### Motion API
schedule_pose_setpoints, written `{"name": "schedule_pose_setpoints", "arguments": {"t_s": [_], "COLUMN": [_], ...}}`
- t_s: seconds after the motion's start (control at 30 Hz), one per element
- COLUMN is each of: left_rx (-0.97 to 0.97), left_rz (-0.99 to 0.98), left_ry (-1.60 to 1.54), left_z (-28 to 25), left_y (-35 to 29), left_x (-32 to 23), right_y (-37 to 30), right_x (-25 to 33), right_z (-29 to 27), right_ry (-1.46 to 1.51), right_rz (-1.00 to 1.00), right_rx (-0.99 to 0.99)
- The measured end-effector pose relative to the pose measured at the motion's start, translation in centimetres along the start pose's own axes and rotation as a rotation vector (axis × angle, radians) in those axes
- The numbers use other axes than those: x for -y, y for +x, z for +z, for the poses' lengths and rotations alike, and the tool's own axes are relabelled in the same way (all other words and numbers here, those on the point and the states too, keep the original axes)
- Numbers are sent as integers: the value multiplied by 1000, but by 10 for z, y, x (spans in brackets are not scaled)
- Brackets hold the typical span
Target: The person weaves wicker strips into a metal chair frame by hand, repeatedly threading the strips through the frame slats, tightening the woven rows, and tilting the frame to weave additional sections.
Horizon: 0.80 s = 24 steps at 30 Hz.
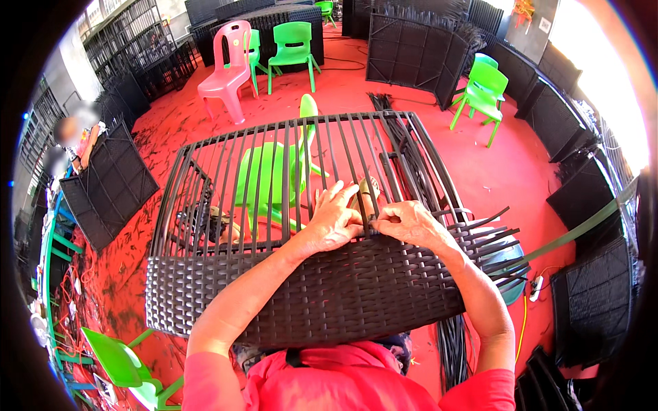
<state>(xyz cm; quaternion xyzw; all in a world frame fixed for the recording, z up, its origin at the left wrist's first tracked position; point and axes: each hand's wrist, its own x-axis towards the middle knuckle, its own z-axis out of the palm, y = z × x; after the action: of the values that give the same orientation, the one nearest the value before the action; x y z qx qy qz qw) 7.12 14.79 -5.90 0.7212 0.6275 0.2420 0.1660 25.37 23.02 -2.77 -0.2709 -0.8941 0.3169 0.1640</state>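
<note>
With the left hand [336, 219] half spread and the right hand [411, 224] pinched at the dark bars [286, 185], anything held unclear, the woven band [329, 294] is best kept tightly packed.

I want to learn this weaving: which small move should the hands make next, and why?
Perhaps the left hand and right hand should press the top woven row down: they sit close together at the upper edge of the black, flat-strand woven band, and the thin black upright rods above it are bare.

Bright; harsh right-hand glare, apparently daylight.
</note>
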Motion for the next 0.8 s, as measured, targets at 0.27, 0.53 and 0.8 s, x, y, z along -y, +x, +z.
{"name": "schedule_pose_setpoints", "arguments": {"t_s": [0.27, 0.53, 0.8], "left_rx": [-208, -220, -83], "left_rz": [-63, 14, -39], "left_ry": [-320, 141, -53], "left_z": [-50, -21, -23], "left_y": [-41, -58, -45], "left_x": [-8, 22, 29], "right_y": [15, 21, 20], "right_x": [30, 30, 26], "right_z": [-1, 8, 35], "right_ry": [231, 241, 97], "right_rz": [-18, 91, -58], "right_rx": [178, 203, -30]}}
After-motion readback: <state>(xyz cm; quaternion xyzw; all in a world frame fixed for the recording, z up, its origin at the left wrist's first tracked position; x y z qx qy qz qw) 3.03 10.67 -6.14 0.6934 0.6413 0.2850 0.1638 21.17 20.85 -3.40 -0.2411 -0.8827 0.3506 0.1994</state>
